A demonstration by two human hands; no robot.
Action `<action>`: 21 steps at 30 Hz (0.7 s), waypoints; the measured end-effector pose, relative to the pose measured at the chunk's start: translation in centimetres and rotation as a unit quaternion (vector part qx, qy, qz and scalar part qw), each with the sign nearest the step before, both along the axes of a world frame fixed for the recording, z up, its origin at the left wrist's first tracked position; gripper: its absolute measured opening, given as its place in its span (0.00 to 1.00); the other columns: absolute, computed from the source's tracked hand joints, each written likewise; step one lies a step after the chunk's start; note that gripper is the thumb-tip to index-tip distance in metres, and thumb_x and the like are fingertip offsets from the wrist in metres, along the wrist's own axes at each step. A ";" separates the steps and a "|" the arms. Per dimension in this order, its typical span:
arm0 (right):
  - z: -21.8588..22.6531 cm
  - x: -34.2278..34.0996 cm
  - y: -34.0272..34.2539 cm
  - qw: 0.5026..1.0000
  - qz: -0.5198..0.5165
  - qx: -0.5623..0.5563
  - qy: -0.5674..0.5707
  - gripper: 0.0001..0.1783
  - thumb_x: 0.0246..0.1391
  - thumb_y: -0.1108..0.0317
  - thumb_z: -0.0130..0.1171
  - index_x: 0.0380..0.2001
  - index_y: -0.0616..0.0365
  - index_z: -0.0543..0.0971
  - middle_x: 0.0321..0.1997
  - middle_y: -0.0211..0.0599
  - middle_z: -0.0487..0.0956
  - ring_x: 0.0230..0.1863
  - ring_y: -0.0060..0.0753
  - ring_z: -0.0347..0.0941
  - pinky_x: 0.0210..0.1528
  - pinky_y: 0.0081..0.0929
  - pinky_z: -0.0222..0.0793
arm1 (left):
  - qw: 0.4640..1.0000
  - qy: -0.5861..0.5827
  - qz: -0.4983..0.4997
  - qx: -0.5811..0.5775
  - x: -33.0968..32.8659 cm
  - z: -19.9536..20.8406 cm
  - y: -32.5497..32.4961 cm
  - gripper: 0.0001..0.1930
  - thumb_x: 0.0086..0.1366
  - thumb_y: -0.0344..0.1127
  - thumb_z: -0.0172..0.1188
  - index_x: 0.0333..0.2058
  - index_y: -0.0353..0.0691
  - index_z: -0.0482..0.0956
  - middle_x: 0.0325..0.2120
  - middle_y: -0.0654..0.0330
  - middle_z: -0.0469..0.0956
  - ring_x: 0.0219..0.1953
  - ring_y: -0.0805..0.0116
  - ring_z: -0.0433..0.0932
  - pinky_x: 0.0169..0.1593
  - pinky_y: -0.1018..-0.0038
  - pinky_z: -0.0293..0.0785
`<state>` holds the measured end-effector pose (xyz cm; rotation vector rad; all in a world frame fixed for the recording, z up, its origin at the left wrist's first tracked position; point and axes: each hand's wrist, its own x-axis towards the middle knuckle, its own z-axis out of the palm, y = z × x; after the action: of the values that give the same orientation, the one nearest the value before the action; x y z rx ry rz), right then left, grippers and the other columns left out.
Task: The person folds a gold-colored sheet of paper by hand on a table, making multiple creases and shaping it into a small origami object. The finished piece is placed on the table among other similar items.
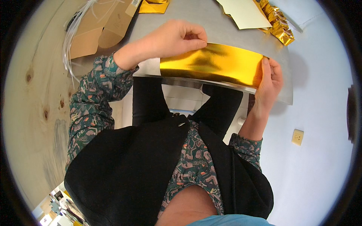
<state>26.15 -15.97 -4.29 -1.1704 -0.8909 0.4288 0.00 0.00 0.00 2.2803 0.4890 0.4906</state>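
A gold foil strip [215,62] is stretched lengthwise along the near edge of the grey tabletop [196,20], its shiny face turned up and its right end slightly curved. The step in hand is judged to be the handling and straightening of this strip, since it is held at two places and drawn out between them. For any move from here, an even, light pull would be called for, as thin foil is likely to be creased easily.

The strip lies between and below the hands. Its far edge appears to be pinched by the left hand [175,39], thumb and forefinger brought together there, the other fingers curled in. Its right end is grasped by the right hand [271,79], with the thumb laid on the shiny face and the fingers wrapped behind.

Farther out, a cardboard box [109,26] is placed at the far left, with white strands [69,45] hung over its side. A smaller gold piece [154,6] is set beside the box. At the far right, a cream sheet [245,15] is seen next to a gold fringe [281,28].
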 end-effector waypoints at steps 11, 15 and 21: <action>-2.3 3.9 6.7 0.978 0.055 -0.202 -0.019 0.06 0.63 0.70 0.60 0.33 0.61 0.80 0.23 0.26 0.77 0.20 0.17 0.69 0.22 0.19 0.62 | 0.975 0.208 0.058 0.043 4.8 -0.1 6.6 0.12 0.65 0.43 0.58 0.35 0.39 0.81 0.27 0.60 0.81 0.31 0.71 0.77 0.38 0.72 0.74; -3.5 5.1 8.1 0.955 0.041 -0.279 -0.090 0.08 0.62 0.68 0.60 0.32 0.62 0.80 0.22 0.29 0.79 0.21 0.19 0.72 0.23 0.22 0.66 | 0.962 0.257 0.068 0.069 6.1 -1.1 7.1 0.12 0.64 0.42 0.59 0.35 0.39 0.82 0.30 0.55 0.83 0.34 0.66 0.82 0.39 0.67 0.77; -4.4 5.3 8.6 0.926 0.002 -0.317 -0.204 0.09 0.60 0.64 0.60 0.32 0.60 0.81 0.24 0.34 0.83 0.24 0.26 0.78 0.32 0.27 0.72 | 0.940 0.276 0.130 0.155 6.8 -3.0 5.9 0.13 0.63 0.43 0.59 0.34 0.39 0.82 0.31 0.52 0.84 0.36 0.53 0.84 0.43 0.57 0.79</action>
<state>31.42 -7.37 -8.69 -1.9022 -1.1533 0.5049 6.79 5.87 -2.98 2.6711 1.0648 0.0348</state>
